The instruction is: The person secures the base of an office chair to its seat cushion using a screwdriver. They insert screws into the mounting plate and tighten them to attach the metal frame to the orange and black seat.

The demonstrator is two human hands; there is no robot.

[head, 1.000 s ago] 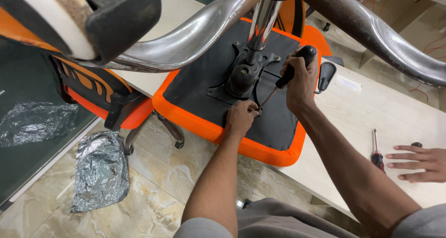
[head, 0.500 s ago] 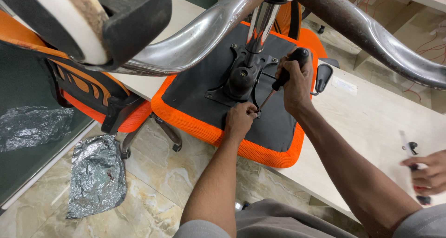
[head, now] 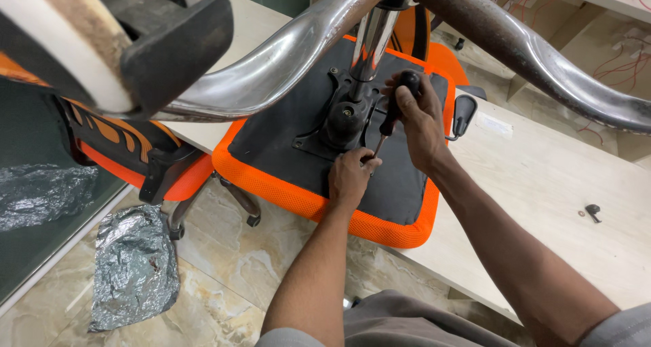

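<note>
An orange-edged office chair seat (head: 285,140) was laid upside down on a pale wooden surface (head: 542,184), chrome base legs (head: 271,62) overhead. A black-handled screwdriver (head: 393,110) was gripped in the right hand (head: 420,127), fingers wrapped tight round the handle, tip angled down twd the seat's metal plate (head: 332,133). The left hand (head: 350,177) was curled shut at the tip, fingers pinched round it. Crumpled foil (head: 132,269) was seen on the floor.

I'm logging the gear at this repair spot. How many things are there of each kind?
Screwdrivers: 1, the black-handled screwdriver in the right hand, its tip steadied by the left hand
Upturned orange chair seats: 1
Foil sheets on the floor: 2
Total: 4
</note>
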